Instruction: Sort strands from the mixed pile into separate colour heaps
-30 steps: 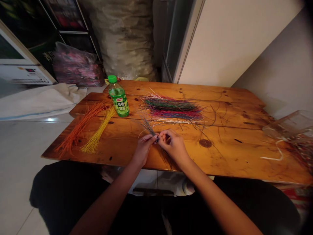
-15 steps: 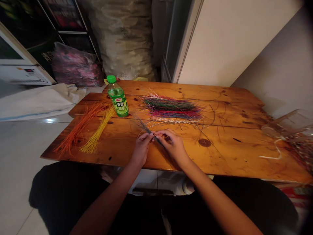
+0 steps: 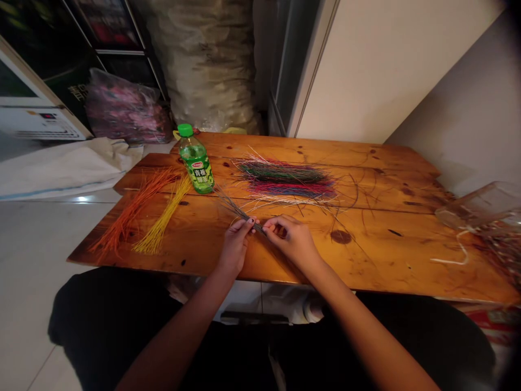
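Dark strands [image 3: 234, 207] are held, tightly pinched, by left hand [image 3: 234, 247] and right hand [image 3: 296, 240]; bundling seems underway (even alignment probably called for next).

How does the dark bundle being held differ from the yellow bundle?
The dark bundle looks grayish; the yellow bundle is bright yellow. The left grip and right grip hold the dark bundle, while the yellow bundle lies on the table. The dark bundle's far end points left in the picture, the yellow bundle's right. Both consist of thin strands.
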`<state>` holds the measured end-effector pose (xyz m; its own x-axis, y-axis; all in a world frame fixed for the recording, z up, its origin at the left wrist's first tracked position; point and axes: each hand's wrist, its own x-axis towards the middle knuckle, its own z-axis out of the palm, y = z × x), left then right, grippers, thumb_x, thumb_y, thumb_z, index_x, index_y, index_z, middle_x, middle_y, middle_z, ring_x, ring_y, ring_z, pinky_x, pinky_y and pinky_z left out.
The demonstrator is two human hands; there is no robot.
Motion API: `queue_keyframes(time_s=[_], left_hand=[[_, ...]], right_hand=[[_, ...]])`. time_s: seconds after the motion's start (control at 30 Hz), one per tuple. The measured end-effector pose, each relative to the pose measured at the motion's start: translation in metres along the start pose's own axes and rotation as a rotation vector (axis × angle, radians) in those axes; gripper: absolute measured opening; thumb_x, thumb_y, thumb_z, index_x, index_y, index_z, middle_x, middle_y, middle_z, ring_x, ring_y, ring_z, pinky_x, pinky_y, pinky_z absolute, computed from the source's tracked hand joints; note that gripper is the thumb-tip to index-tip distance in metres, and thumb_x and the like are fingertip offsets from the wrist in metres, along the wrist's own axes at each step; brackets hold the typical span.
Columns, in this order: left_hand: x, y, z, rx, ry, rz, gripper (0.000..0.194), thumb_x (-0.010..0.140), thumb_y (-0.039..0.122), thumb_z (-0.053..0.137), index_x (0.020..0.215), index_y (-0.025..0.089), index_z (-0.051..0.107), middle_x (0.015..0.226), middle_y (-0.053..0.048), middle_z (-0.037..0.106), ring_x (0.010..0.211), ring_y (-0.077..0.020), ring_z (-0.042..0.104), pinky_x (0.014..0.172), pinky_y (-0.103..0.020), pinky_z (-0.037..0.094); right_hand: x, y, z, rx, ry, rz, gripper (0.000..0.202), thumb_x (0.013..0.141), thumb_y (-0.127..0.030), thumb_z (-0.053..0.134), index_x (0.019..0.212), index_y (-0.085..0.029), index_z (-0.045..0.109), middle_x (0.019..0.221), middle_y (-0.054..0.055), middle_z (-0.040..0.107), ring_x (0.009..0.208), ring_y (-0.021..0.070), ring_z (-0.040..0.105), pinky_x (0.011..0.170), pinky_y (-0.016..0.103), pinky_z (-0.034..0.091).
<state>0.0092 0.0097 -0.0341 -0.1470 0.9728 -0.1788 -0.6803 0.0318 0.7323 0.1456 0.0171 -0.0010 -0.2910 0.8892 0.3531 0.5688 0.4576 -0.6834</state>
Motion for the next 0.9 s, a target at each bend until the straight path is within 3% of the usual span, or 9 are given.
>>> queue_keyframes(time_s=[0.23, 0.47, 0.6, 0.77, 0.9], left_hand=[[0.002, -0.001, -0.001, -0.004, 0.032, 0.002, 0.011, 0.060, 0.020, 0.073, 0.064, 0.014, 0.065, 0.077, -0.001, 0.064, 0.075, -0.0073, 0.058, 0.063, -0.014, 0.042], [0.001, -0.001, -0.001, 0.026, 0.025, -0.002, 0.010, 0.060, 0.020, 0.072, 0.063, 0.014, 0.064, 0.076, 0.000, 0.064, 0.075, -0.0074, 0.058, 0.063, -0.016, 0.041], [0.001, -0.001, -0.002, 0.031, 0.012, -0.005, 0.009, 0.061, 0.020, 0.072, 0.064, 0.015, 0.065, 0.077, 0.000, 0.064, 0.075, -0.0072, 0.058, 0.064, -0.016, 0.041], [0.001, -0.002, -0.002, 0.032, -0.054, 0.011, 0.009, 0.062, 0.022, 0.072, 0.064, 0.016, 0.066, 0.076, 0.000, 0.065, 0.074, -0.0070, 0.057, 0.064, -0.016, 0.040], [0.000, -0.003, -0.002, 0.058, -0.107, 0.006, 0.009, 0.061, 0.022, 0.073, 0.062, 0.016, 0.066, 0.072, 0.000, 0.064, 0.069, -0.0074, 0.056, 0.063, -0.017, 0.041]], right_hand=[[0.002, -0.003, -0.005, -0.112, -0.033, 0.026, 0.006, 0.073, -0.021, 0.053, 0.074, -0.019, 0.059, 0.073, 0.001, 0.061, 0.070, 0.0150, 0.055, 0.066, 0.026, 0.042], [0.003, -0.001, -0.018, -0.058, -0.195, 0.030, 0.004, 0.069, -0.017, 0.055, 0.071, -0.019, 0.057, 0.070, 0.000, 0.059, 0.064, 0.0129, 0.052, 0.064, 0.026, 0.040], [0.005, 0.009, -0.022, 0.109, -0.237, 0.077, 0.006, 0.074, -0.021, 0.053, 0.074, -0.019, 0.059, 0.071, 0.000, 0.061, 0.063, 0.0121, 0.054, 0.061, 0.025, 0.041], [0.010, 0.025, -0.019, 0.408, -0.132, 0.174, 0.023, 0.082, -0.038, 0.048, 0.085, -0.018, 0.059, 0.082, 0.004, 0.065, 0.076, 0.0144, 0.060, 0.072, 0.029, 0.045], [0.009, 0.022, -0.011, 0.513, -0.275, 0.187, 0.031, 0.084, -0.044, 0.045, 0.085, -0.018, 0.062, 0.086, 0.004, 0.066, 0.084, 0.0152, 0.060, 0.081, 0.032, 0.045]])
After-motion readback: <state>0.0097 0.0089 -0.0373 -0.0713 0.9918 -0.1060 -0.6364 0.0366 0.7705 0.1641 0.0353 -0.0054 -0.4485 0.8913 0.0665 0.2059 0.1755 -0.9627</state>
